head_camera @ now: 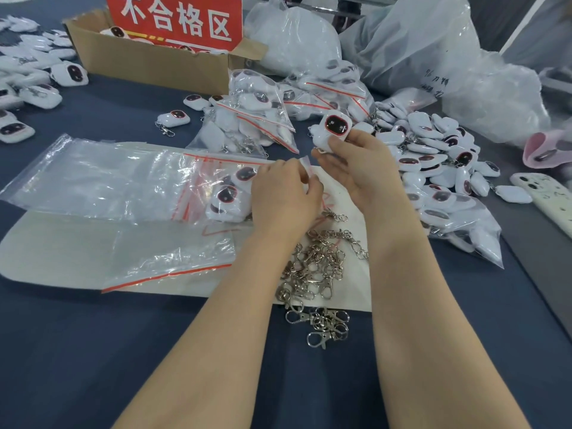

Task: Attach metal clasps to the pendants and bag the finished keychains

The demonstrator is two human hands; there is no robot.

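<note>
Slipping is risked for the white pendant (334, 126), pinched only by its lower edge in the curled fingers of the right hand (365, 171) above the table (93, 351), while clear plastic (305, 166) is nipped by the left hand (284, 196).

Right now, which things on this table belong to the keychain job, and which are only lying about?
For the job: pendant in the right hand; zip bag pinched by the left hand; metal clasps; spare zip bags; loose pendants.
Lying about, untouched: cardboard box with red sign; phone; pink item.
</note>
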